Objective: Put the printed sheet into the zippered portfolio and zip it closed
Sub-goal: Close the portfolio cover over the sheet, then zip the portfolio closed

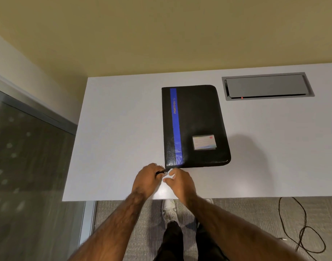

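A black zippered portfolio with a blue stripe and a small card window lies closed on the white table. Both hands meet at its near left corner. My left hand pinches the zipper pull beside that corner. My right hand rests just right of the pull, its fingers curled near the portfolio's front edge; whether it touches the edge I cannot tell. No printed sheet is in sight.
A grey cable hatch is set into the table at the back right. A wall borders the far edge and a glass panel stands at the left. A black cable loops on the carpet below, near my feet.
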The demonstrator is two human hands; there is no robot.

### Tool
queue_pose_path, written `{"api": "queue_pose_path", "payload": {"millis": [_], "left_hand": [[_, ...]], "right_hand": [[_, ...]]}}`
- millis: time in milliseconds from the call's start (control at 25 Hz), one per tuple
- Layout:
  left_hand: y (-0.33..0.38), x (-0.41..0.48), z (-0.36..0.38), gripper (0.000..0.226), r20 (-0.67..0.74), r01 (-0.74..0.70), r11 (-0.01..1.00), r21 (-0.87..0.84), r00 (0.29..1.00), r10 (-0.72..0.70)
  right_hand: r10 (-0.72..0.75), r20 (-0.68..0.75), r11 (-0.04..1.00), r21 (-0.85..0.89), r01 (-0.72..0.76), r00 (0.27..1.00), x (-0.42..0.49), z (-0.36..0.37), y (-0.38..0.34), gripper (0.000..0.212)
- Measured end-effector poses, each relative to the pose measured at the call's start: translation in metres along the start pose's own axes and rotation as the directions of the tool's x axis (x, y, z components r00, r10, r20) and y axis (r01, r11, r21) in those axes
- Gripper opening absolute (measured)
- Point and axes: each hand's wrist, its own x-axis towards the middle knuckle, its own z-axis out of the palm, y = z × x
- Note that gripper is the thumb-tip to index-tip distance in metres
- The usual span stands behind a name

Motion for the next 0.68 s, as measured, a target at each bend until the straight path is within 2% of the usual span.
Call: {"api": "queue_pose_path", "payload": {"millis": [80,200,440,600,680], "left_hand": [[-0.001,0.0,0.001,0.021,0.021,0.001,0.997,-0.072,1.0,0.0],[-0.002,0.001,0.001,0.024,0.034,0.001,0.991,-0.136,0.999,0.004],[-0.007,0.0,0.003,0.025,0.022,-0.015,0.986,-0.169,1.0,0.019],[-0.01,0.0,0.003,0.031,0.028,-0.029,0.972,-0.233,0.999,0.036],[-0.011,0.0,0.002,0.031,0.038,-0.042,0.974,-0.224,0.998,0.052]], "right_hand": [[0.008,0.004,0.999,0.038,-0.008,1.0,0.003,0.005,-0.005,0.026],[0.026,0.055,0.987,0.158,-0.035,0.998,0.008,0.008,-0.005,0.03],[0.037,-0.007,0.976,0.215,-0.034,0.999,0.008,0.01,-0.001,0.02],[0.126,0.051,0.893,0.428,-0.135,0.991,0.01,0.012,-0.001,0.021],[0.151,0.112,0.869,0.459,-0.185,0.982,0.011,0.011,-0.002,0.015]]}}
